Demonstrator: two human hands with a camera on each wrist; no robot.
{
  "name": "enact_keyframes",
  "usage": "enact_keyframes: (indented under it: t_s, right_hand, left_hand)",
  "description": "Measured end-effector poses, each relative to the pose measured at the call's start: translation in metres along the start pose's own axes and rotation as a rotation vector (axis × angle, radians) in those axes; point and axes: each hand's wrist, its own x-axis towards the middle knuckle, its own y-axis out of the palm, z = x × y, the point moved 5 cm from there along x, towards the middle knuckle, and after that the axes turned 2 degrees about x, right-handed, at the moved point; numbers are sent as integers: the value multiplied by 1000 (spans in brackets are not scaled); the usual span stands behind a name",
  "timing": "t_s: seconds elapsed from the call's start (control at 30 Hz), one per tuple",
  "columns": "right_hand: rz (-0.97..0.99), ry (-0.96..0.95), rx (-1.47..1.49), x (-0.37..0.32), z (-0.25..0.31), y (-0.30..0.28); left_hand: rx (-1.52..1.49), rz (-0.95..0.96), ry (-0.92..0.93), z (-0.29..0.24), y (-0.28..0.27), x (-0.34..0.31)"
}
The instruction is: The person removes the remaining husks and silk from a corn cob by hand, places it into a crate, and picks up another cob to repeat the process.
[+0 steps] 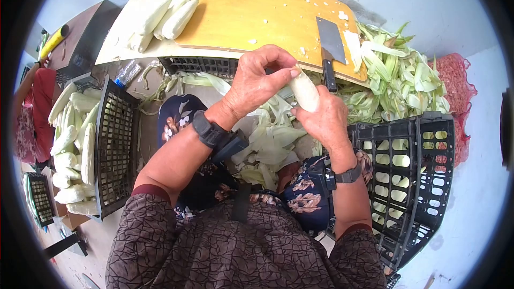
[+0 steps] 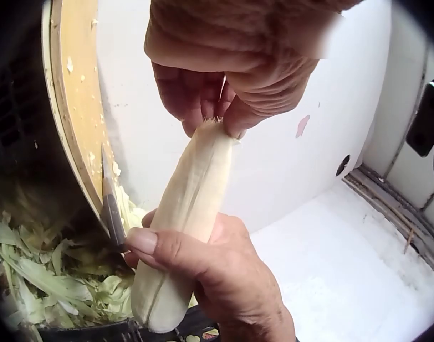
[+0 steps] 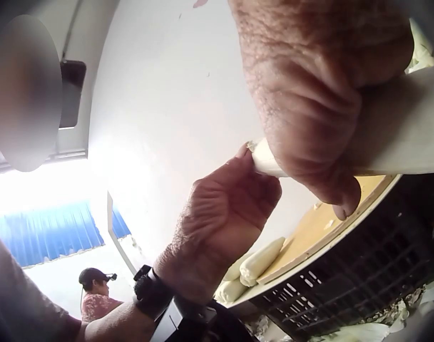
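A pale ear of corn in its inner husk (image 1: 305,92) is held between both hands over the lap. The left hand (image 1: 259,79) pinches its narrow tip between thumb and fingers. Around the thick lower part curl the thumb and fingers of the right hand (image 1: 327,120). In the left wrist view the ear (image 2: 192,192) stands tilted, its cut-looking tip at the left fingertips and the right thumb across its side. The right wrist view shows the left hand (image 3: 227,206) at the tip, with the right palm covering much of the ear.
A cleaver (image 1: 331,40) lies on the yellow board (image 1: 257,10), its handle over the edge. Several ears (image 1: 179,18) rest at the board's left. Crates (image 1: 115,139) stand on both sides; loose husks (image 1: 396,69) pile at right. Another person (image 3: 97,296) is in the background.
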Motion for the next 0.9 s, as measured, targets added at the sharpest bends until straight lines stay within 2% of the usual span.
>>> enact_keyframes:
  t_s: [0.07,0.17,0.23,0.37,0.43,0.57,0.67,0.73,0.9]
  right_hand:
    - [-11,-11,-12,0,0,0]
    - [-14,-9,-20,0,1,0]
    - [-15,-11,-26,0,1,0]
    - [-5,2,-37,-1,3,2]
    - [6,13,-42,-1,4,2]
    - [30,32,-52,-1,4,3]
    - [46,34,-36,-1,5,3]
    - [50,31,-25,-2,5,3]
    - [62,33,-20,-3,7,3]
  left_hand:
    - [7,-8,-24,3,0,0]
    - [1,-40,61,5,-1,1]
    - [75,-56,194,0,-2,0]
    - [81,-90,173,0,-2,0]
    - [133,-103,226,-2,-2,0]
    - [173,-110,222,-1,-2,1]
    - [188,-114,167,3,-1,1]
    - [89,-102,76,11,1,2]
    - [93,-98,69,9,1,1]
